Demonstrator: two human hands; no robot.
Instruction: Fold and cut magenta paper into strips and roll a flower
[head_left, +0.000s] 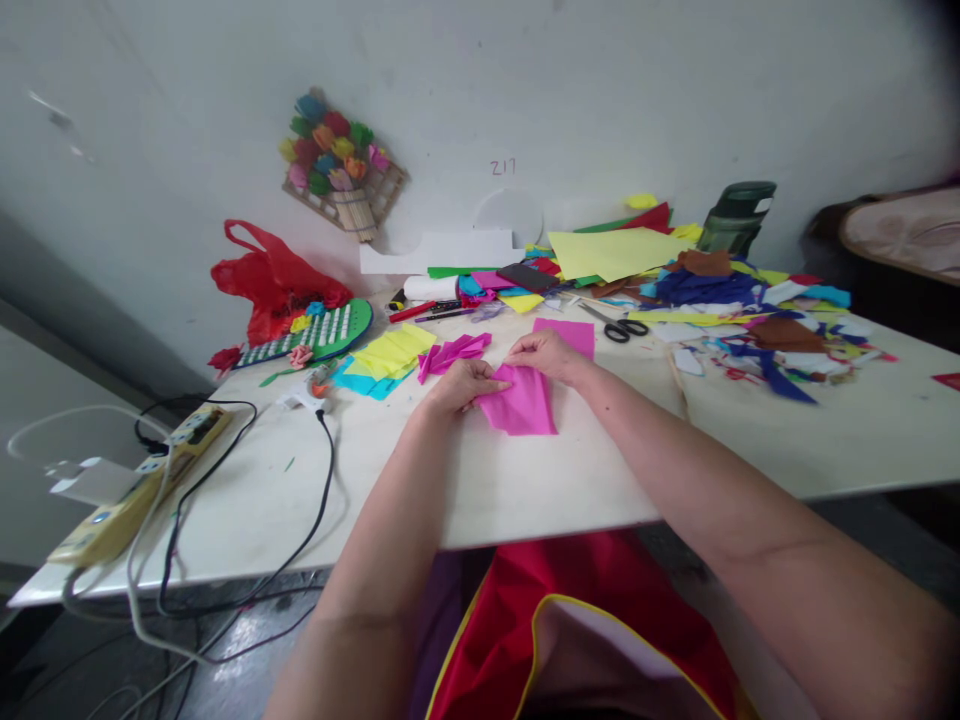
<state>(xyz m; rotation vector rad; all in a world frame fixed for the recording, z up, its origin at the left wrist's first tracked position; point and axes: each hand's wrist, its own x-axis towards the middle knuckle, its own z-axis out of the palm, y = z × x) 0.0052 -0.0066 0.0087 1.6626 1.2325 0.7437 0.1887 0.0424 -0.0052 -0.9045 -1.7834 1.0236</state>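
Note:
Both my hands pinch a sheet of bright pink paper (525, 405), thin and partly creased, just above the white table. My left hand (466, 386) grips its left edge, fingers closed. At the top edge my right hand (546, 355) pinches the same sheet between thumb and fingers. Behind my right hand lies a flat pink square of paper (577, 338). A crumpled, folded strip of pink paper (454, 354) rests just left of my hands. Beyond it are yellow sheets (394, 350) over a blue sheet (367, 382).
Black-handled scissors (626, 329) lie behind my right forearm, near a heap of coloured scraps (780, 330). A glue gun (307, 393) with a black cord sits left, by a power strip (142, 490). A red plastic bag (270, 280) and a dark green bottle (739, 218) stand farther back.

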